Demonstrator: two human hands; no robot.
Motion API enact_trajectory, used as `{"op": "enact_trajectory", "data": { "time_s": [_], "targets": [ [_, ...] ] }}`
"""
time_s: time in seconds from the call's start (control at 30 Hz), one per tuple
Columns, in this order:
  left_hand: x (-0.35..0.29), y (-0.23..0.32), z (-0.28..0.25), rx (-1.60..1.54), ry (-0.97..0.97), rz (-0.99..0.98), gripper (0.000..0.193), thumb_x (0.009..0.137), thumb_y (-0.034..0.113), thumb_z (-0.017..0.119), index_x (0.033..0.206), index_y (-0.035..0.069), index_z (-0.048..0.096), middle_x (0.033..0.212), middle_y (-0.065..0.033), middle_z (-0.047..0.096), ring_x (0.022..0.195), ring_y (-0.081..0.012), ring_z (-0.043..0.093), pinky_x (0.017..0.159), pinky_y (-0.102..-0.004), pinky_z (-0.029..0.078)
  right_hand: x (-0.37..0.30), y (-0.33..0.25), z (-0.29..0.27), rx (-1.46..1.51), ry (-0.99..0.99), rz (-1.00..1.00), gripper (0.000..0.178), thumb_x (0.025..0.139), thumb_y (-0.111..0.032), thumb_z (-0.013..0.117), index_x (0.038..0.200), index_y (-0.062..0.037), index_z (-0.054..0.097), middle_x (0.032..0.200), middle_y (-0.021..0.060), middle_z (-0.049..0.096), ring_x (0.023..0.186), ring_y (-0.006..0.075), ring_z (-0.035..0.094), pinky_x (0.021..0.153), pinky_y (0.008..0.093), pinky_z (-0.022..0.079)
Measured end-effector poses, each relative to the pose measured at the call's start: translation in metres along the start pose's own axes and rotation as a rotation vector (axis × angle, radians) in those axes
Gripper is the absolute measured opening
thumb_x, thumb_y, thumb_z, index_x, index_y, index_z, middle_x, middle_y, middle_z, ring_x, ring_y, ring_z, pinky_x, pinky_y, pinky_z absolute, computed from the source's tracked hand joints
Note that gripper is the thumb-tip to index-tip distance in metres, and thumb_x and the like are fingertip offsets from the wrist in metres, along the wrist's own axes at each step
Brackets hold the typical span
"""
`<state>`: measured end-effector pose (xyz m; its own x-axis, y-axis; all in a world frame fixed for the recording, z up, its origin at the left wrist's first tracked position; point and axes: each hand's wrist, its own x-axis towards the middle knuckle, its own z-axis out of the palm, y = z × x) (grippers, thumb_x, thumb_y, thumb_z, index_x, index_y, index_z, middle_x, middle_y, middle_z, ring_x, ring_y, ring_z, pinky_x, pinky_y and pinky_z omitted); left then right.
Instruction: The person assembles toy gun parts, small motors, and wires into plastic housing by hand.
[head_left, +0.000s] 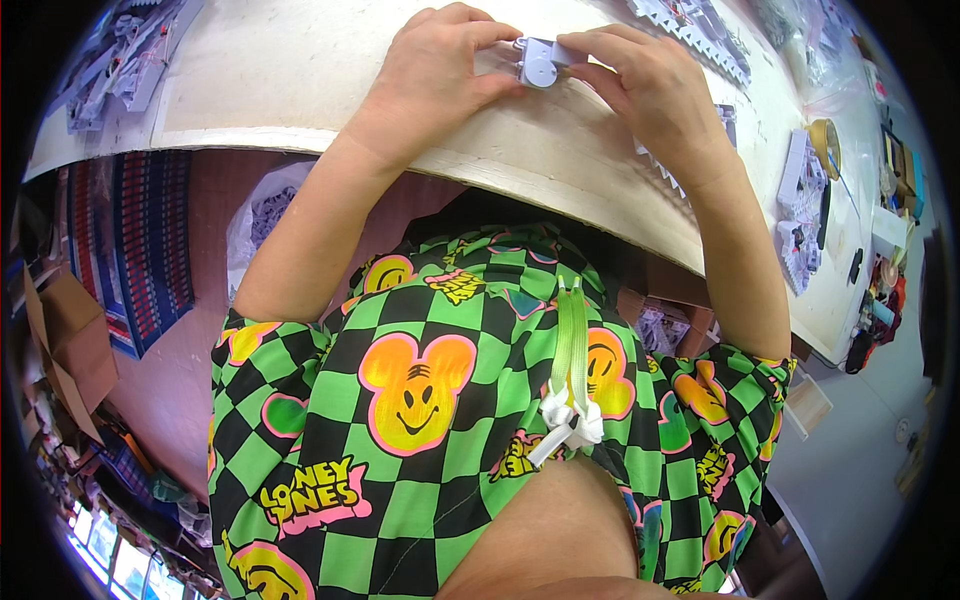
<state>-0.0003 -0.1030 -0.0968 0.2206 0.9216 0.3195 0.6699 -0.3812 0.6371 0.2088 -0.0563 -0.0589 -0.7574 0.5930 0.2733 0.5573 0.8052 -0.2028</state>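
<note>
A small pale grey plastic part (540,68) with a rounded end and a boxy side is held just above the near part of the white table (300,75). My left hand (437,75) pinches its left side between thumb and fingers, next to a small loop at the corner. From the other side, my right hand (655,95) grips the boxy end with thumb and forefinger. The fingertips hide some of its edges. Whether it is one piece or two joined pieces I cannot tell.
Rows of similar grey parts (695,40) lie at the back right, with more parts (803,205) beside a tape roll (825,148) farther right. Another pile (130,65) lies at the far left. Below the table edge are a plastic bag (262,205) and a cardboard box (75,345).
</note>
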Motion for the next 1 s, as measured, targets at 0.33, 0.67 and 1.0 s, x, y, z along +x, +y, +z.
{"op": "enact_trajectory", "data": {
  "time_s": [0.33,0.67,1.0],
  "targets": [
    [0.025,0.012,0.005,-0.058,-0.193,0.025,0.052,0.072,0.014,0.077,0.118,-0.001,0.06,0.111,-0.0178,0.063,0.097,-0.0322,0.062,0.089,-0.037,0.048,0.0,0.006,-0.016,0.097,-0.059,0.078,0.018,0.083,-0.011,0.065,0.099,-0.0021,0.066,0.089,0.0131,0.067,0.08,0.0286,0.064,0.072,0.0348,0.05],
    [0.039,0.011,0.039,0.167,-0.102,0.044,0.043,0.076,0.03,0.076,0.113,0.012,0.068,0.104,-0.0065,0.067,0.1,-0.0252,0.059,0.09,-0.0361,0.045,-0.036,0.051,-0.016,0.027,-0.142,0.18,0.016,0.083,-0.017,0.063,0.092,-0.0047,0.068,0.085,0.0139,0.066,0.083,0.0312,0.064,0.076,0.0405,0.049],
    [0.042,0.018,0.045,0.33,-0.132,0.036,0.043,0.077,0.04,0.073,0.114,0.018,0.069,0.104,-0.0003,0.068,0.104,-0.0206,0.056,0.096,-0.0392,0.028,-0.035,0.058,-0.01,0.036,-0.156,0.157,0.012,0.083,-0.017,0.06,0.084,-0.0067,0.066,0.078,0.0113,0.064,0.078,0.03,0.063,0.073,0.042,0.045]
  ]
}}
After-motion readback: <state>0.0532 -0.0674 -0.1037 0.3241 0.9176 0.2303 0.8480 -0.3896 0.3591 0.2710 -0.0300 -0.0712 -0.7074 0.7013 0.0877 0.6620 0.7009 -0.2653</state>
